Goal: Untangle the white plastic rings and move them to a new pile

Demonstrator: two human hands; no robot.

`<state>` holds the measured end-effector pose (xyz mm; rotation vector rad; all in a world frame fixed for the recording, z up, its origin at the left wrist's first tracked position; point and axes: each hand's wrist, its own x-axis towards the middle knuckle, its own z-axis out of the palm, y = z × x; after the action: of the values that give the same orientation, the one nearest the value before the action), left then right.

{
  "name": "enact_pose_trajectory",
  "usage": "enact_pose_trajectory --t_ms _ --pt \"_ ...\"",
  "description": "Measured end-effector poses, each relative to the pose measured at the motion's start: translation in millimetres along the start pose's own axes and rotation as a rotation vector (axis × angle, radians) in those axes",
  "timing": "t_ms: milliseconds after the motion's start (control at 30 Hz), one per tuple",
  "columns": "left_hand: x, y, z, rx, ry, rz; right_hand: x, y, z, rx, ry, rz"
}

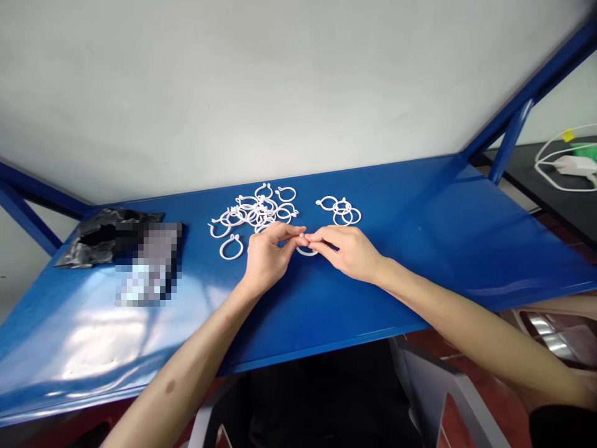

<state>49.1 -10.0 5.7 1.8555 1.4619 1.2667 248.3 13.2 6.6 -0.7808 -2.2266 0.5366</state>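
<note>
Both my hands meet over the middle of the blue table (336, 317), thumbs and index fingers pinched together. Between them is a white curtain ring (306, 252), its lower arc showing under the fingertips. My left hand (267, 254) grips it near its small ends, which the fingers mostly hide. From the other side, my right hand (352, 252) pinches the same ring. Just behind my left hand lies a loose pile of white rings (254, 214) with small looped ends. One separate ring (231, 258) rests left of that hand. Beyond my right hand several overlapping rings (347, 223) form a smaller group.
A crumpled black plastic bag (88, 239) lies at the table's left, beside a blurred-out flat object (152, 264). Blue metal braces (510, 140) rise at both ends. On a dark surface to the right sit a white adapter (576, 165) and cable.
</note>
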Motion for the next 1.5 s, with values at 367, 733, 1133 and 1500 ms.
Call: enact_pose_trajectory --t_ms 367,733,1133,1500 --pt "29.7 -12.1 -44.1 0.056 0.216 -0.09 15.4 49.8 -37.9 -0.348 0.227 0.191" --pt "30.3 -33.5 -57.3 0.519 -0.347 0.058 14.3 73.6 -38.8 -0.465 0.2 0.342" --pt "26.5 3.7 -45.0 0.172 -0.175 -0.071 11.0 30.2 -19.1 -0.22 0.161 0.063" --pt "12.8 10.4 -16.4 -0.284 -0.452 -0.216 3.3 5.3 -5.2 0.14 0.023 0.098"
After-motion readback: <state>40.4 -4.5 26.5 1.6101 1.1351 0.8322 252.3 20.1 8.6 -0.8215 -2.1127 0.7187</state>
